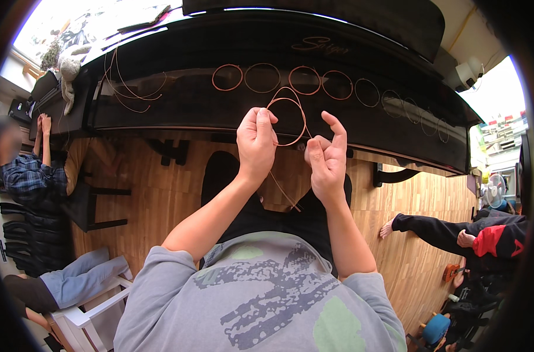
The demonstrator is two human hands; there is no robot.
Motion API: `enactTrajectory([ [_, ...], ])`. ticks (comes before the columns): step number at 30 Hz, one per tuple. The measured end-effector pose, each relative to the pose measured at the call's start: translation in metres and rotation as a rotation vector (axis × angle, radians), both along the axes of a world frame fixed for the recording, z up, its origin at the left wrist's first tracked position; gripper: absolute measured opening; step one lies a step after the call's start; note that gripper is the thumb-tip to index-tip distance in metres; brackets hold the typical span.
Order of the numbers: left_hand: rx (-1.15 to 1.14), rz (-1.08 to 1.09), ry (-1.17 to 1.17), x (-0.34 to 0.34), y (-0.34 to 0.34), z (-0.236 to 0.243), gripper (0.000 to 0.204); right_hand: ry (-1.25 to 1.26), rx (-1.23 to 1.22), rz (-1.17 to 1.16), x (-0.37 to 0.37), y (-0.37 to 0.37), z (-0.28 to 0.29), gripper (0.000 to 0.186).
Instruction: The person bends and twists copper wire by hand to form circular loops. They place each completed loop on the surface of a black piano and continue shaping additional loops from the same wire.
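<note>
Both hands up in front of the closed black piano lid [220,111]. Left hand [256,144] pinches the copper wire loop [290,120] at its top left, thumb and fingers pressed together on the wire. Right hand [327,158] sits just beside the loop's right edge, index finger raised and curled, other fingers half bent; can't tell for certain whether it grips the wire, contact point is hidden behind the fingers. One loop in hand, with one loose tail [283,190] hanging down from under the left hand over the person's dark lap. On the lid behind: row of finished wire coils [296,82], five clear copper ones at left, then about four thinner, paler ones fading toward the right rim, count there is shaky due to fisheye bend and glare. A loose tangle of uncoiled wire [132,85] lies on the lid at left, well apart from the row. Stuffed toy [70,67] on the piano's far left end. Other people: one in a plaid shirt [26,176] at left, one in dark sleeves with red [484,237] at right. Wood floor [155,182] below, white chair [96,308] at lower left.
</note>
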State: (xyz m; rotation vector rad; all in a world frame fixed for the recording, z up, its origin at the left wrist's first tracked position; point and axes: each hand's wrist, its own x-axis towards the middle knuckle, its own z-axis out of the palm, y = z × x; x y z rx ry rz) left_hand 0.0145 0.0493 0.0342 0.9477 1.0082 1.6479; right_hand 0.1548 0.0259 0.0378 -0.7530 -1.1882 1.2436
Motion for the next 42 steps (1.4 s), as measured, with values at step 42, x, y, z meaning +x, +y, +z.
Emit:
enactTrajectory([
  [42,0.184,-0.17,0.904,-0.03,-0.026,0.016,0.026,0.031,-0.242,0.043,0.01,0.016,0.013,0.014],
])
